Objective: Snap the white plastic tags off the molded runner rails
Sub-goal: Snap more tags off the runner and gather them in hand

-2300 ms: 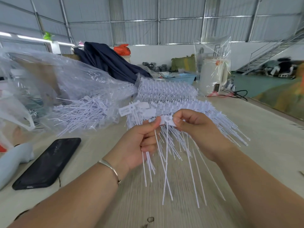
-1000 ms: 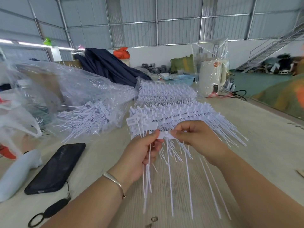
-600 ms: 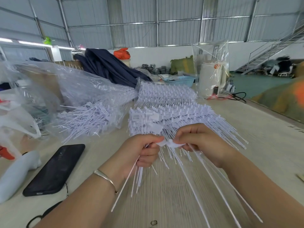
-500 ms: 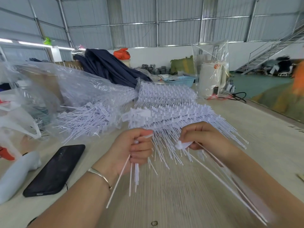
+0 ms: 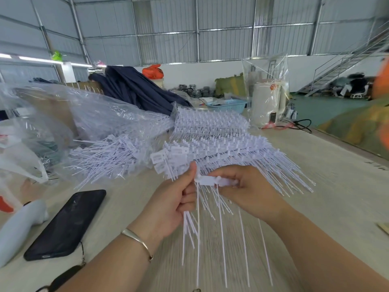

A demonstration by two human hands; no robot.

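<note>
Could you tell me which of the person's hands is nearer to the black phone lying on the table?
Left. The left hand is just right of the black phone; the right hand is farther right, beyond it.

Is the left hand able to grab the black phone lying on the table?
Probably not straight away: the left hand grips a bundle of white plastic tags. Nothing blocks the black phone.

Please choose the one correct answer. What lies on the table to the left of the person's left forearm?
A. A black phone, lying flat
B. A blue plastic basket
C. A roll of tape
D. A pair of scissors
A: a black phone lies flat on the table just left of the left hand; the blue basket stands far back instead.
</note>
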